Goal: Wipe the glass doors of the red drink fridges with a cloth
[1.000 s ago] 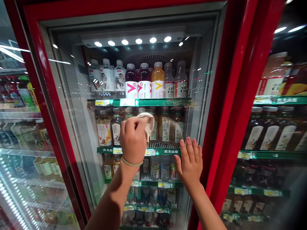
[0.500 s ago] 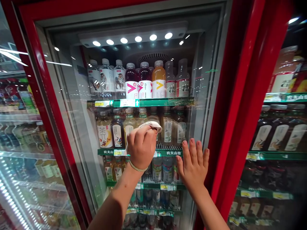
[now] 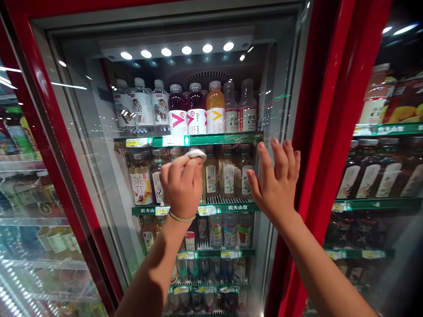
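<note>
I face a drinks fridge with a red frame (image 3: 319, 114) and a glass door (image 3: 99, 145). My left hand (image 3: 181, 185) is closed round a bunched white cloth (image 3: 196, 153) and presses it against the glass at the level of the second shelf. A thin band circles that wrist. My right hand (image 3: 276, 180) lies flat on the glass near the door's right edge, fingers spread and pointing up, holding nothing.
Behind the glass stand rows of bottles (image 3: 194, 110) on green-edged shelves (image 3: 211, 140) with price tags, under a strip of white lights (image 3: 175, 50). Other glass-fronted fridges with drinks flank this one on the left (image 3: 20, 176) and right (image 3: 390, 167).
My left hand with the cloth has moved up and a little left on the glass. My right hand has shifted up from below the third shelf to the second shelf's level.
</note>
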Demonstrator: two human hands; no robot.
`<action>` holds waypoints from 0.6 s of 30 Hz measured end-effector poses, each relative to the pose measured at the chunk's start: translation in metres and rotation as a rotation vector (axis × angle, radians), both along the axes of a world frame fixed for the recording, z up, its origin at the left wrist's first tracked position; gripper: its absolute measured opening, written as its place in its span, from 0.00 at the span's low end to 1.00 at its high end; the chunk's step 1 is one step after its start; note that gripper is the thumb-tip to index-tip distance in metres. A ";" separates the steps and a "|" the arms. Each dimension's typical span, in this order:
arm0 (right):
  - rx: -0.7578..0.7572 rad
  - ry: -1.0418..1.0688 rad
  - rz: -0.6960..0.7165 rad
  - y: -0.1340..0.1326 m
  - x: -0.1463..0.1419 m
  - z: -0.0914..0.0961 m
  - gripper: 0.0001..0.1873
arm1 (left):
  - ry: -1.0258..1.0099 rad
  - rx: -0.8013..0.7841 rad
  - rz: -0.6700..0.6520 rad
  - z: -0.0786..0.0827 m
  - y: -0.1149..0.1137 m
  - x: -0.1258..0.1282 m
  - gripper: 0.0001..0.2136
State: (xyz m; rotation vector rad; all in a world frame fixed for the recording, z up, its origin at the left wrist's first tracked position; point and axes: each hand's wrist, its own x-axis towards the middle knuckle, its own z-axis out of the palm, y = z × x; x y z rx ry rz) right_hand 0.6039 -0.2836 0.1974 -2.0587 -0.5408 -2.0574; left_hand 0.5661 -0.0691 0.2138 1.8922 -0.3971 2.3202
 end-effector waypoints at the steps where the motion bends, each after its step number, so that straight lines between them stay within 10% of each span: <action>1: -0.029 0.027 -0.011 0.000 0.004 0.010 0.39 | 0.024 0.062 0.012 0.000 -0.002 0.000 0.07; 4: -0.072 0.105 -0.035 0.002 0.010 0.022 0.39 | 0.060 0.268 0.023 -0.001 -0.008 0.000 0.08; 9: -0.074 0.116 -0.034 0.003 0.010 0.018 0.38 | 0.000 -0.059 0.043 0.006 -0.007 0.003 0.07; 12: -0.069 0.111 -0.026 0.002 0.010 0.017 0.38 | 0.055 0.144 0.105 0.009 -0.003 0.003 0.06; 18: -0.045 0.113 -0.023 0.004 0.009 0.017 0.38 | 0.040 -0.018 0.078 0.010 0.003 -0.003 0.03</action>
